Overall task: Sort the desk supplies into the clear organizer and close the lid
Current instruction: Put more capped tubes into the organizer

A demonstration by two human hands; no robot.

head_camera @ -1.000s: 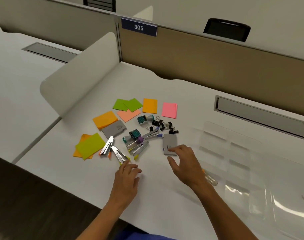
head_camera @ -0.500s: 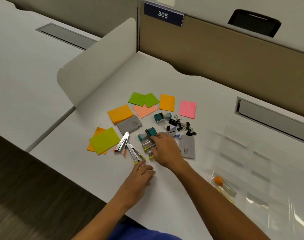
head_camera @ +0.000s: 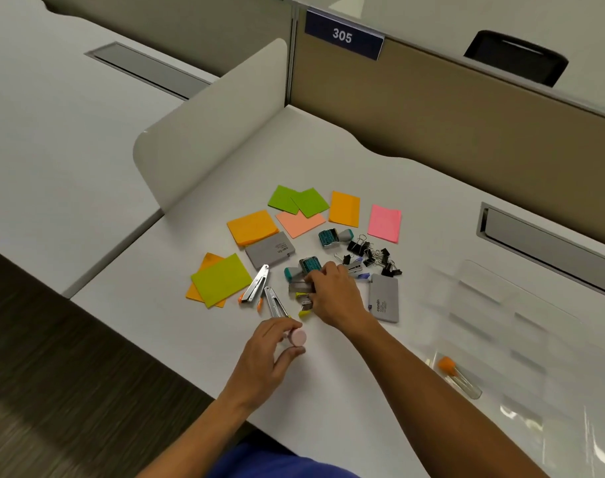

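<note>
The small staplers (head_camera: 302, 294) lie left of the clear organizer (head_camera: 521, 339); the right hand (head_camera: 332, 294) curls its fingers on them. Further left, the left hand (head_camera: 270, 353) pinches what is perhaps a pink cap (head_camera: 298, 337).

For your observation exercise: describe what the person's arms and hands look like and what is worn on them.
Both forearms are bare, with no sleeves showing. The left hand and right hand wear no gloves, and no rings, watch or bracelet can be seen. Blue clothing shows at the bottom edge, near the body.
</note>
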